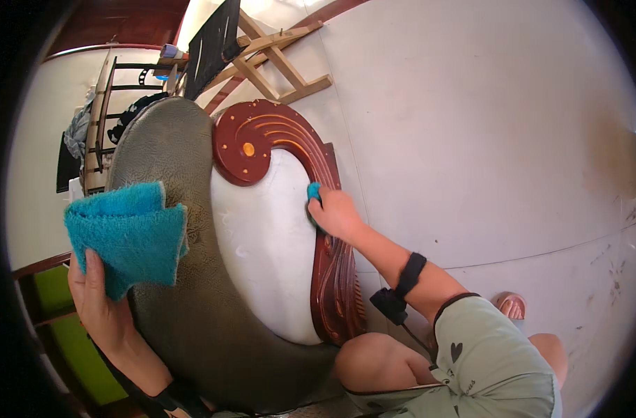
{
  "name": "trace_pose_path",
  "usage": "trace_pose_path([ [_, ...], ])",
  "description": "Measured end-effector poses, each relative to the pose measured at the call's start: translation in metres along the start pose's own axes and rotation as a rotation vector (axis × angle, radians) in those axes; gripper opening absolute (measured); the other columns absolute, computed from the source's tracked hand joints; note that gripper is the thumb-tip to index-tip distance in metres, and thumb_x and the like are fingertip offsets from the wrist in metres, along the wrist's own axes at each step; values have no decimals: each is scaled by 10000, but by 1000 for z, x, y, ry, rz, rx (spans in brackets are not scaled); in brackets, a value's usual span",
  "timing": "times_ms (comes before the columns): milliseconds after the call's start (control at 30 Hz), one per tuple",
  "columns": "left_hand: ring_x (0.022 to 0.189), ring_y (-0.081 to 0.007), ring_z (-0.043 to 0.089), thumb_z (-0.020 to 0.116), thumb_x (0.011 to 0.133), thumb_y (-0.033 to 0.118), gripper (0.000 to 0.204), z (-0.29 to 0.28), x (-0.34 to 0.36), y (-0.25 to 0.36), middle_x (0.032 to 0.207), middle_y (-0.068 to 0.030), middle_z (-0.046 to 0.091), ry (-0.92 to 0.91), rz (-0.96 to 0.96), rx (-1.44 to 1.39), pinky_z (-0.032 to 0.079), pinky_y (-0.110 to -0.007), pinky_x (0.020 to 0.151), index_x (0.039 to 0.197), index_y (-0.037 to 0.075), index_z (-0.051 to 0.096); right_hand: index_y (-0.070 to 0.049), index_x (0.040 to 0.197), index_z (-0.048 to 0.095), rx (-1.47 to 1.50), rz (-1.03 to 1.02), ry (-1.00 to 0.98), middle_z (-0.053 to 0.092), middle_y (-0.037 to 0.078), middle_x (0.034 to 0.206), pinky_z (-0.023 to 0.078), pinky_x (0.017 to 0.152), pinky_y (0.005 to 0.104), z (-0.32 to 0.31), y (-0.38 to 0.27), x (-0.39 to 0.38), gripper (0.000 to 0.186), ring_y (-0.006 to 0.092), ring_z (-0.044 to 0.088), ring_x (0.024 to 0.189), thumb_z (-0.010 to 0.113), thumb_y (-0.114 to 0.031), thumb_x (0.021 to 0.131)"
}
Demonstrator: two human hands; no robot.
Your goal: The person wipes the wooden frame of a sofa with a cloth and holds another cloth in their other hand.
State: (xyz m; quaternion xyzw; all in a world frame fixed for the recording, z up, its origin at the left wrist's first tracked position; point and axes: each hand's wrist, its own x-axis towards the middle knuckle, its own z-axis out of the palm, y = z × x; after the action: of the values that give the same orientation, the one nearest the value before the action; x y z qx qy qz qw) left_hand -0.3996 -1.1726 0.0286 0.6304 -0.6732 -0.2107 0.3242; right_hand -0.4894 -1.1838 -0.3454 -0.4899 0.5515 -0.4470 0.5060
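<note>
My left hand (98, 299) grips a folded teal towel (130, 233) from below, thumb on its near face, and holds it up in front of the dark padded leather. My right hand (335, 212) is closed on a small bunched blue-green cloth (314, 189), mostly hidden by the fingers. It presses this cloth to the inner edge of a glossy red-brown carved wooden scroll (290, 129) with gold dots. The scroll curves round a white panel (266, 240) on what looks like a sofa arm (185, 313), covered in worn grey-brown leather.
A wooden trestle frame (283, 66) with a dark cloth stands beyond the scroll. Behind the leather at the far left is a rack (98, 132) with clothes. Pale floor (471, 139) spreads to the right. My bare knee (374, 362) is close to the scroll's lower end.
</note>
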Motion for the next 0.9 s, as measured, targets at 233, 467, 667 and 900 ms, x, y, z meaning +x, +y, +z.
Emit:
trace_pose_path([
  [233, 1016, -194, 483, 475, 909, 240, 412, -8, -1, -13, 1101, -116, 517, 73, 0, -43, 361, -339, 905, 1207, -42, 426, 44, 844, 557, 921, 359, -69, 611, 130, 737, 474, 626, 364, -22, 42, -12, 255, 228, 588, 638, 477, -198, 829],
  [467, 1190, -308, 363, 541, 854, 384, 599, -30, -13, -15, 1285, -151, 376, 201, 1, 102, 306, -492, 967, 1304, 40, 348, 7, 1173, 463, 538, -403, 208, 482, 147, 1230, 341, 957, 354, -6, -29, 99, 378, 263, 436, 1162, 461, -218, 869],
  [667, 1225, -326, 313, 548, 835, 427, 650, -28, -12, -4, 1312, -147, 350, 238, 7, 196, 262, -535, 979, 1326, 64, 326, -2, 1179, 459, 233, -410, 386, 452, 166, 1241, 345, 956, 380, 1, -19, 108, 369, 339, 411, 1151, 470, -162, 847],
  [900, 1209, -329, 335, 553, 827, 439, 638, -31, -5, -5, 1304, -128, 373, 274, 35, 256, 261, -542, 964, 1309, 68, 360, 39, 1135, 476, 79, -149, 413, 493, 196, 1052, 383, 864, 419, 22, 49, 56, 361, 363, 456, 978, 513, -123, 814],
])
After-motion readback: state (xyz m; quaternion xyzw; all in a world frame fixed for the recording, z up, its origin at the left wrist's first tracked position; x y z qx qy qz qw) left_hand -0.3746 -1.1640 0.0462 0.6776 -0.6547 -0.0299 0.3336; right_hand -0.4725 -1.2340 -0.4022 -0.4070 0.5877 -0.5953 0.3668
